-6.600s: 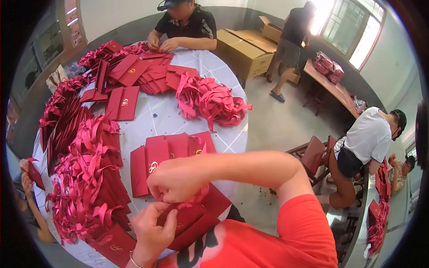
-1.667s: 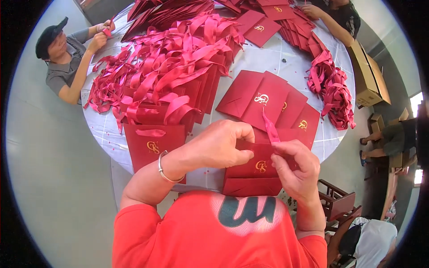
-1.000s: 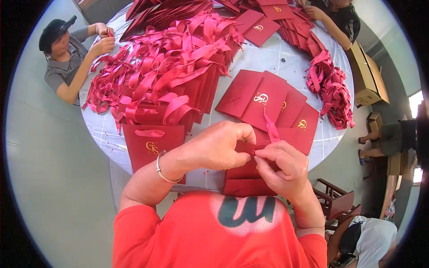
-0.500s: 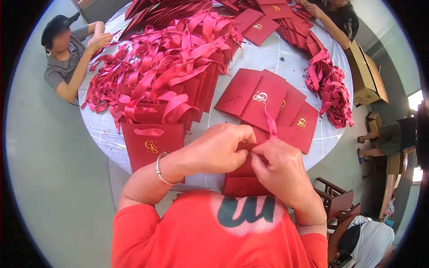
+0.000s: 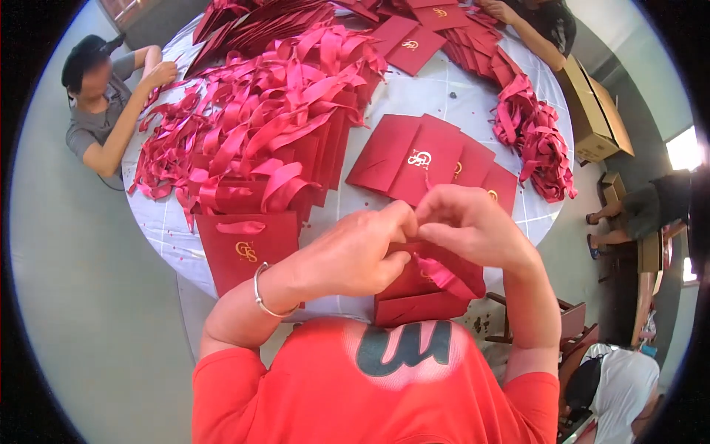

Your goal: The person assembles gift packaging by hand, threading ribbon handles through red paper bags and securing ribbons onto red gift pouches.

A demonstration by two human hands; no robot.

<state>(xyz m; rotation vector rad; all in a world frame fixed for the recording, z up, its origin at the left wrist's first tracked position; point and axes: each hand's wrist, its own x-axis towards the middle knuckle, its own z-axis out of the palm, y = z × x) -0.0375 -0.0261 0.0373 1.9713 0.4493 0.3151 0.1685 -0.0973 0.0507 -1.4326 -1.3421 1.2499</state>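
While the left hand [image 5: 362, 248] had its thumb and fingers clamped on the upper edge of a dark red rectangular paper gift bag [image 5: 396, 285], the right hand [image 5: 477, 226] was up beside the left's fingertips, fingers curled; couldn't tell if it was pinching anything, contact point hidden. Bag sat at the near edge of a round surface [image 5: 414, 103] under a white checked cloth, just in front of the person's red shirt [image 5: 310, 392]. A glossy pink satin ribbon [image 5: 447, 280] hung across the bag's front, below the right hand. Beyond the hands: overlapping dark red bags with gold print [image 5: 392, 163], lying fanned out. Left of them, a dense row of dark red bags topped by tangled pink ribbons [image 5: 274, 111]; nearest one, a bag with a short ribbon handle [image 5: 214, 251], faced the person. Loose heap of pink ribbons [image 5: 543, 148] at the surface's right side. Silver bangle [image 5: 259, 292] on the left wrist. Co-worker in a grey shirt [image 5: 100, 144] sat at far left, hands at the surface's edge.
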